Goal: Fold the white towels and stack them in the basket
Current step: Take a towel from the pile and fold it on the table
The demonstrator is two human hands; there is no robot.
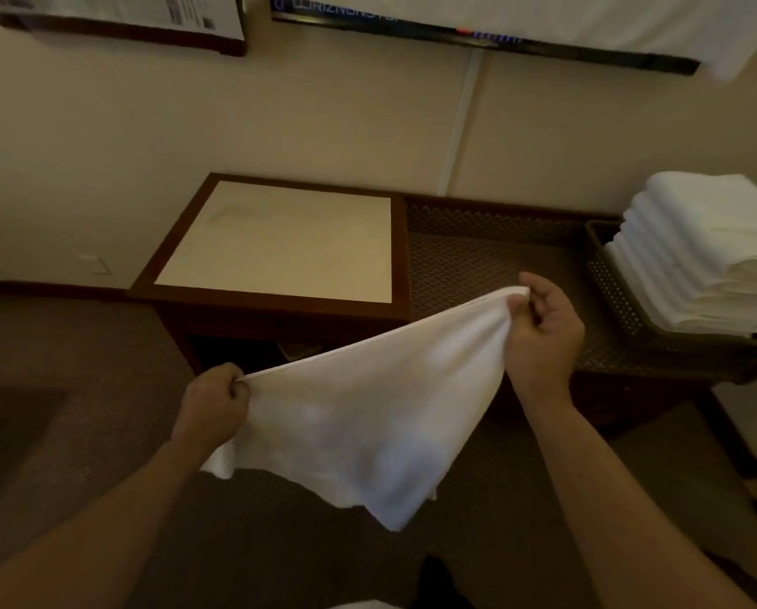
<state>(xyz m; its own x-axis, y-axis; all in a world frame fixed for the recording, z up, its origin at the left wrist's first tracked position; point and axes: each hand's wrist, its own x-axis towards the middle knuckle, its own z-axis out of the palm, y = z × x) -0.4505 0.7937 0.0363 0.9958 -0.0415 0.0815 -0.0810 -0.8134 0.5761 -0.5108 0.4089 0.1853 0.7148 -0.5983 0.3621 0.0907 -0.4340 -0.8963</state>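
White terry cloth is hanging in the air between the person's two hands, out in front of the wicker basket [609,283] and well to its left. The left hand [216,400] is gripping one top corner of the white towel [367,415], fingers curled tight around the bunched edge; the right hand [543,327] is pinching the other corner, thumb and fingers closed on the cloth, nearer the basket and higher. The top edge is being pulled taut between them while the rest is drooping loose, so I would judge this one is only being spread out, with no fold made in it yet.

Inside the basket a stack of folded towels [702,257] is already rising well above the rim, so a good part of the job looks done. The basket is sitting on a dark patterned surface [477,252]; left of the basket along that surface stands a wood-framed table with a pale top [280,243]. Whether more loose towels are waiting I cannot tell, though a white patch is showing at the bottom edge, below the held towel. What is left for certain: folding this one and laying it on the stack.
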